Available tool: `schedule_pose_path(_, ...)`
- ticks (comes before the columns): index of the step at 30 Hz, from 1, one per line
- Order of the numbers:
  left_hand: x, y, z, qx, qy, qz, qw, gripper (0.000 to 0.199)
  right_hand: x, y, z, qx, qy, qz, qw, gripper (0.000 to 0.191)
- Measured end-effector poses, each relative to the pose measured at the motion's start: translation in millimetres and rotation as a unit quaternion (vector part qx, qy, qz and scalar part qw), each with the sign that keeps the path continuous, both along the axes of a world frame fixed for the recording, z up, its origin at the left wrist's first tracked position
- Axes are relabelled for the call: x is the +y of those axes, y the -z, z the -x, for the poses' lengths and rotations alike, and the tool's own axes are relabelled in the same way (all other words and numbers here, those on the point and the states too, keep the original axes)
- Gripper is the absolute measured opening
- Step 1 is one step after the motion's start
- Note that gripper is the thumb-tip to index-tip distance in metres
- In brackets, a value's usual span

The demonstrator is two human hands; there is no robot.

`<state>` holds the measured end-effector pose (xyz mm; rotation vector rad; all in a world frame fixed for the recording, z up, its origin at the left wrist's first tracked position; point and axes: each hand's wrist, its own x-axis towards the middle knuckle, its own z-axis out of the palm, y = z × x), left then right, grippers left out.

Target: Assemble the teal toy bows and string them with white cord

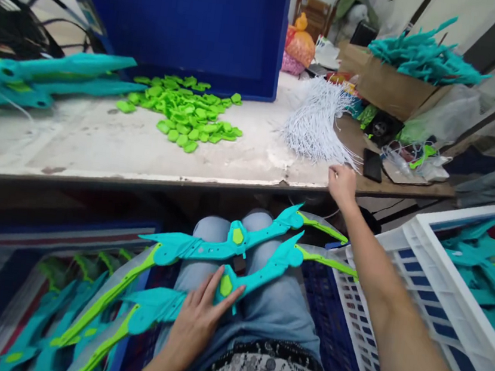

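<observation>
Two teal toy bows with green tips and green centre pieces lie across my lap. My left hand (pixel 205 307) rests with fingers spread on the nearer bow (pixel 263 275), beside its green centre piece. The farther bow (pixel 203 249) lies just beyond it, untouched. At the table's front edge my right hand (pixel 342 182) is closed, at the lower end of a bundle of white strings (pixel 316 122); what its fingers hold is too small to make out.
Green pieces (pixel 188 112) are heaped on the table (pixel 252 150) before a blue bin (pixel 204 24). A cardboard box (pixel 386 82) of teal parts stands back right. A white crate (pixel 376 310) is at my right; more bows (pixel 55 318) lie at left.
</observation>
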<state>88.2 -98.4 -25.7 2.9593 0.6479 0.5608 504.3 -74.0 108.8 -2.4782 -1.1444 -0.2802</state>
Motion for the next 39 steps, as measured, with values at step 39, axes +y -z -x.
schedule_pose_path(39, 55.8, -8.8, -56.1, -0.037, 0.007, 0.040, 0.999, 0.048, 23.3, -7.3, -69.6, 0.126, 0.068, 0.157, 0.977, 0.021)
